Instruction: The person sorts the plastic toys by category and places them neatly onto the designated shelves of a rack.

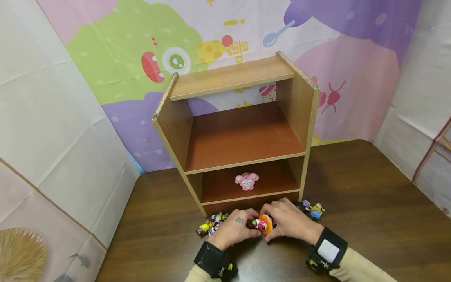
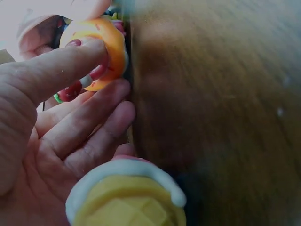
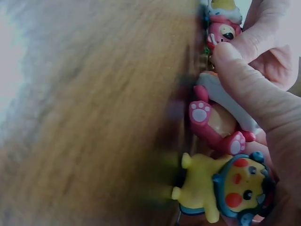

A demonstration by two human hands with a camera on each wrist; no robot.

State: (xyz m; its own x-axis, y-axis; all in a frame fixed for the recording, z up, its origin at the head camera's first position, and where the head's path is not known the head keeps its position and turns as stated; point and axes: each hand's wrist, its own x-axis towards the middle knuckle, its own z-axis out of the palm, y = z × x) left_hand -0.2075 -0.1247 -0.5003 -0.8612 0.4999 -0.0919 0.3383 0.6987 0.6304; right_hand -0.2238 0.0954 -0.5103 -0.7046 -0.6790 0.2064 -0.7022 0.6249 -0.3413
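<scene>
Toy with an orange ring is on the near side of the shelf. The left hand and right hand both pinch it, thumbs near, fingers bent farther away. Both arms reach in from the near side.

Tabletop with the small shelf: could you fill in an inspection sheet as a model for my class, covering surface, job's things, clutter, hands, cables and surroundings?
Surface: dark brown table; a wooden shelf unit stands on it.
Job's things: orange-ringed toy, in front of the shelf unit.
Clutter: loose toys near both its front corners; pink toy in its lower compartment.
Hands: left hand and right hand both hold the orange-ringed toy; black straps on both wrists.
Cables: nothing seen.
Surroundings: cartoon-print backdrop behind, pale sheets at both sides.
</scene>
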